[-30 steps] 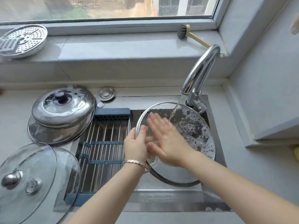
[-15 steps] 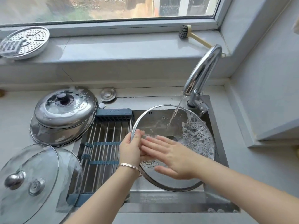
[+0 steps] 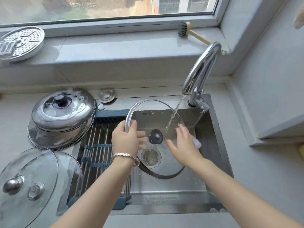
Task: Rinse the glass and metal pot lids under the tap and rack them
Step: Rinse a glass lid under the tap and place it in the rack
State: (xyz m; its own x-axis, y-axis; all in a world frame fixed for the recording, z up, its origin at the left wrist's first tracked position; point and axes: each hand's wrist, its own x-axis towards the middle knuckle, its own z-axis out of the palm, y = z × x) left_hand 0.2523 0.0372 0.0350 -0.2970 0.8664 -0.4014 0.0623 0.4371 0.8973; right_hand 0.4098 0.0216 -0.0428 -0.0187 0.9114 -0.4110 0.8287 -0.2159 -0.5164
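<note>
A large glass lid (image 3: 164, 163) with a metal rim is held tilted over the sink (image 3: 212, 145), its dark knob facing away from me. My left hand (image 3: 125, 139) grips the rim on the lid's left side. My right hand (image 3: 184, 142) lies flat, fingers straight, on the glass at the right, where the tap (image 3: 199, 74) pours water onto it. A bit of foam sits beside that hand. Two stacked metal lids (image 3: 62, 116) rest on the counter at left. Two glass lids (image 3: 31, 183) lie at the lower left.
A roll-up drying rack (image 3: 100, 145) with metal rods spans the sink's left part. A perforated steamer plate (image 3: 19, 42) and a dish brush (image 3: 192, 33) lie on the windowsill. A sink plug (image 3: 107, 94) sits behind the sink. Wall and a ledge close in on the right.
The foam has washed off the glass lid. My right hand slid from the lid's middle to its right side under the stream. My left hand shifted up along the rim.
</note>
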